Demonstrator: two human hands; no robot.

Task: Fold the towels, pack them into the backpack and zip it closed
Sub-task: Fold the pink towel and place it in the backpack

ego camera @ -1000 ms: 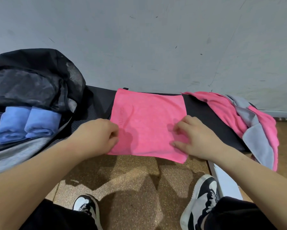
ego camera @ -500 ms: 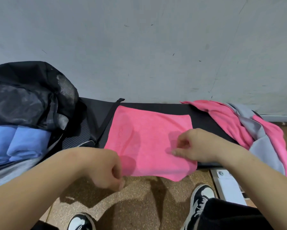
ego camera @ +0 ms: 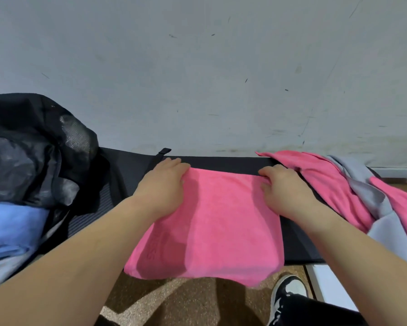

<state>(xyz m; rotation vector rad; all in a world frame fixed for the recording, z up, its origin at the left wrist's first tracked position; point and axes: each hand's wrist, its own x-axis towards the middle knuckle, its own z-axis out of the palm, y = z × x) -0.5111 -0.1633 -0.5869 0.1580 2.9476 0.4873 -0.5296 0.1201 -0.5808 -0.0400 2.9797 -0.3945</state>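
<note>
Though mostly unreadable, lettering [ego camera: 150,250] on pink towel [ego camera: 221,220]

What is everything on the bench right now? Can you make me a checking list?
Surface: black padded bench against a grey wall.
Job's things: pink towel spread flat, near edge hanging over the bench; open black backpack on the left with blue towels inside; unfolded pink and grey towels heaped on the right.
Clutter: nothing seen.
Grippers: left hand and right hand each grip a far corner of the pink towel.
Cables: nothing seen.
Surroundings: brown speckled floor, black-and-white shoe.
</note>
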